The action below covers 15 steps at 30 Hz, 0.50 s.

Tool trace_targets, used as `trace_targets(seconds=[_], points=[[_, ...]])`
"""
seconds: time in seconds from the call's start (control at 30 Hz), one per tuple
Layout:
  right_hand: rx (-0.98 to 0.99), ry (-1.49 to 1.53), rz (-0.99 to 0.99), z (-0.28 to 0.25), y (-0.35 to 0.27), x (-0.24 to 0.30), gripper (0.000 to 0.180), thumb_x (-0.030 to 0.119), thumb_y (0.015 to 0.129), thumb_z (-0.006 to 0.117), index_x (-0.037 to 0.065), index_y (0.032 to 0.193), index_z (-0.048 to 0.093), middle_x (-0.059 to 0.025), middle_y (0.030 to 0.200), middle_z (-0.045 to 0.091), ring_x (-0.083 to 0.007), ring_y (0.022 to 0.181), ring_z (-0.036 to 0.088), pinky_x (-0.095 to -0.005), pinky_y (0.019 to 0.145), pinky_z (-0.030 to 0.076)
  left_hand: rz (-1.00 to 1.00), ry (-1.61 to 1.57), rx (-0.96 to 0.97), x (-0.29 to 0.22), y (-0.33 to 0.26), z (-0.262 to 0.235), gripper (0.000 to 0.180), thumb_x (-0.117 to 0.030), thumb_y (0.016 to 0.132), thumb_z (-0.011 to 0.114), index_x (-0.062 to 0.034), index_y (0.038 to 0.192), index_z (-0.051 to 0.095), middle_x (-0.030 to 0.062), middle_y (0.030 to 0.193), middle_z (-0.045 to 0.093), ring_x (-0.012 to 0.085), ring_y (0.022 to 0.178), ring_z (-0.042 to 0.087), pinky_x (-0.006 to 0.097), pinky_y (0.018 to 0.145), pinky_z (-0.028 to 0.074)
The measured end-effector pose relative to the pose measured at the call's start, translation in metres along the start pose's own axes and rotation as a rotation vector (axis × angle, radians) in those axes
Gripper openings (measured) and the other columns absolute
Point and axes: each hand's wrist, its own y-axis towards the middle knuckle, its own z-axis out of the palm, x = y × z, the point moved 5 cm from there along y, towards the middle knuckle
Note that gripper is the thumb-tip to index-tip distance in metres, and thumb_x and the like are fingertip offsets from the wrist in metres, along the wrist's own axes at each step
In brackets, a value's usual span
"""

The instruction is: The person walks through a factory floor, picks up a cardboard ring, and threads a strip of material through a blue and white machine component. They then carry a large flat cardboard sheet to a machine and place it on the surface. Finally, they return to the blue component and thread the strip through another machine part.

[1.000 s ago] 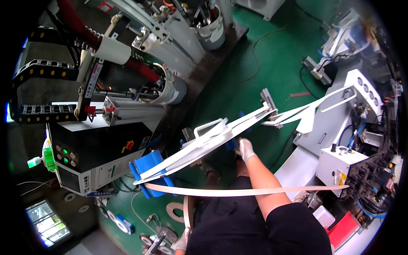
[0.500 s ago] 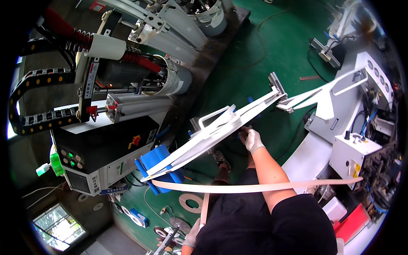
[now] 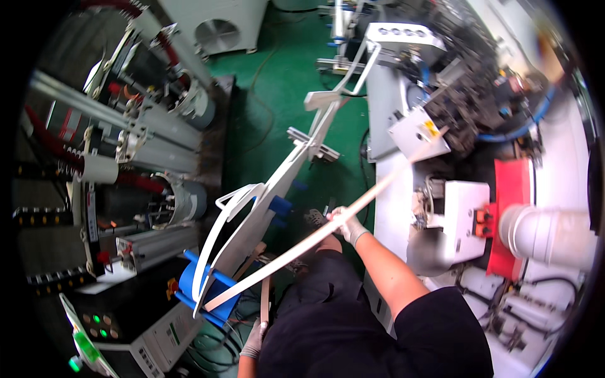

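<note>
Right of the blue roller [image 3: 186, 281], my right hand [image 3: 349, 230] now meets the long strip [image 3: 378, 188], grip unclear. My left hand [image 3: 253, 340] pinches the short strip [image 3: 265, 299], so both are tended.

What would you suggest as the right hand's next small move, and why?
I would probably ease the right hand slightly toward the body, clear of the long pale strip: in this view the strip crosses over its fingers, and I cannot tell whether they touch or hold it, so a visible gap seems the safer choice.
</note>
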Motion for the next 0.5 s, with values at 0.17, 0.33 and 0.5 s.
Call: trace_targets(seconds=[0.17,0.33,0.5], points=[[-0.177,-0.014,-0.018,-0.030,-0.060,-0.075,0.014,0.008,0.094,0.071,0.007,0.104,0.061,-0.0009,0.075,0.060,-0.0104,0.055,0.057,-0.0258,0.048,0.045,0.027,0.212,0.162,-0.021,0.023,-0.030,0.077,-0.048,0.098,0.066,0.0049,0.149,0.044,0.0188,0.138,0.058,0.0233,0.127,0.054,0.037,0.111,0.041],[-0.290,0.204,-0.170,-0.075,-0.157,-0.107,0.040,0.004,0.093,0.067,0.002,0.131,0.057,-0.0019,0.085,0.056,-0.0082,0.063,0.051,-0.0253,0.053,0.039,-0.017,0.380,0.292,0.024,0.049,-0.060,0.074,-0.038,0.096,0.071,0.0053,0.149,0.044,0.0210,0.141,0.059,0.0262,0.128,0.058,0.037,0.108,0.045],[-0.429,0.353,-0.139,-0.187,-0.291,-0.225,0.023,0.015,0.092,0.064,0.008,0.113,0.060,-0.0017,0.097,0.061,-0.0129,0.070,0.057,-0.0298,0.060,0.047,-0.184,0.484,0.363,0.039,0.086,-0.073,0.065,-0.043,0.102,0.061,0.0012,0.147,0.050,0.0181,0.140,0.061,0.0242,0.126,0.059,0.035,0.106,0.046]])
